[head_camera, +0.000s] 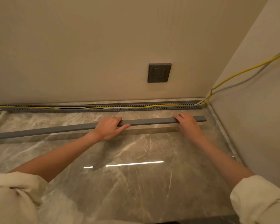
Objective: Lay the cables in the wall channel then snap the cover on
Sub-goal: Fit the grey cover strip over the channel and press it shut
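Cables, two, one yellow cable (152, 106) and one grey cable (71, 107), lie in one slotted grey channel (120, 109) against the wall. One long grey cover (145, 122) lies on the marble worktop (136, 183), just before the channel; left hand (109, 128) and right hand (187, 122) each grasp it with curled fingers.

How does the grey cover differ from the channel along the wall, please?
The cover is plain and smooth; the channel has slotted, comb-like sides. The cover is held above the counter by the left hand and right hand; the channel lies against the wall. The channel holds yellow and grey cables; the cover holds nothing visible. Both are long, grey and narrow.
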